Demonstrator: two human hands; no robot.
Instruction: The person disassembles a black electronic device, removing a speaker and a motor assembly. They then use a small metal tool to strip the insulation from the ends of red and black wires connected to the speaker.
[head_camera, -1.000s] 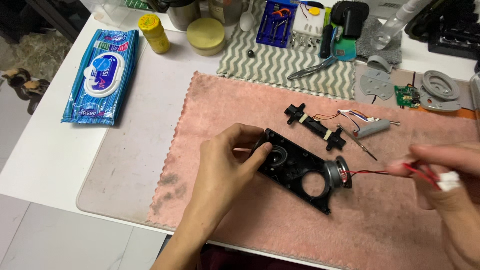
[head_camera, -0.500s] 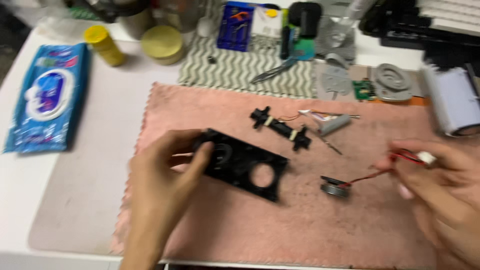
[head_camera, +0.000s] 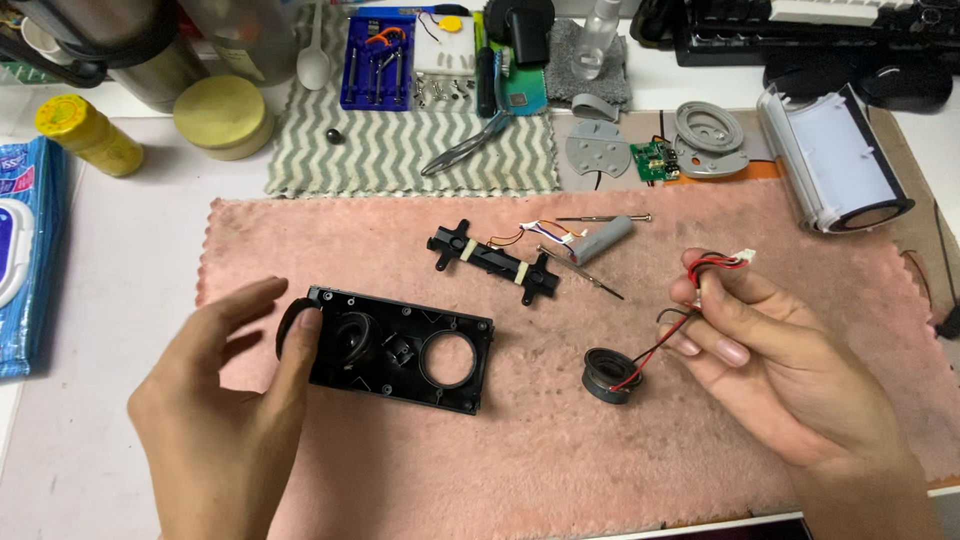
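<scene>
The fingers of the right hand are curled around a red and black wire pair, which is pinched near its white plug. Below and to the inner side of those fingertips, the small round speaker at the wire's other end is laid on the pink towel. The fingers of the left hand are spread fairly wide, and the near end of the black plastic frame is touched by the forefinger (a firm grip cannot be confirmed, since that edge is partly covered). The frame is lain flat on the towel, between the two hands, with one round opening bare. Beyond the fingertips, a black bracket and a grey cylindrical cell with thin wires are seen. Further off, a white cylindrical housing is set at the towel's far right corner.
</scene>
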